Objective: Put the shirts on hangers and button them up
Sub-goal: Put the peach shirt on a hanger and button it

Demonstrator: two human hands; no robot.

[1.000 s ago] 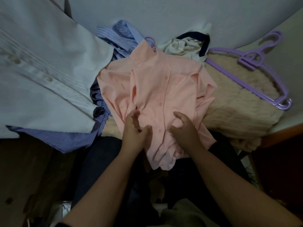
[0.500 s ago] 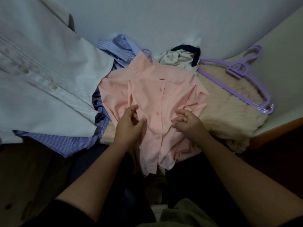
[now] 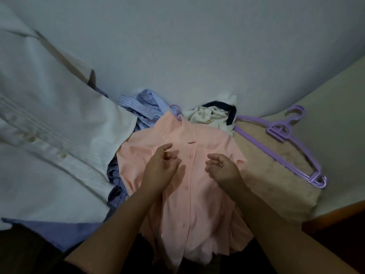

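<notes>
Left hand and right hand hovering over pink shirt, fingers loosely curled, holding nothing. Button placket between hands, closed down front. Purple hangers well right on beige blanket. White shirt left.

white shirt: cut off by the left edge
hanger in pink shirt: only its hook shows
striped shirt: mostly buried

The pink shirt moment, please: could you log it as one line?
pink shirt: on hanger, front closed | left hand: above it, empty | right hand: above it, empty | spare hangers: right
</notes>
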